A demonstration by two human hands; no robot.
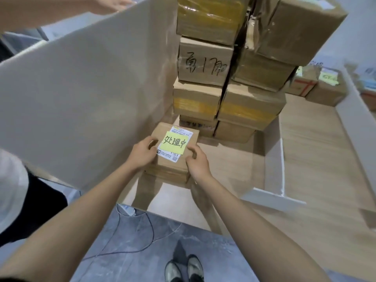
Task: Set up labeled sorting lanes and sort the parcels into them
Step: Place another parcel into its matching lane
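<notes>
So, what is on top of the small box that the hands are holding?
A yellow note with handwriting lies on a white shipping label on the small box. The note covers the label's middle, so that print cannot be seen.

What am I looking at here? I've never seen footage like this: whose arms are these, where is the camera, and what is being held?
There is no machine: a person wears a wide-angle camera on the head, looking forward and down, so the two bare arms reaching in are their own. The left hand and right hand grip opposite sides of a small cardboard parcel. On its top is a white shipping label with a yellow sticky note handwritten in Chinese. Behind it stands a tall stack of taped boxes on a wooden surface. A large pale divider board rises on the left, with another person's hand at its top edge. The wearer's shoes show below.
</notes>
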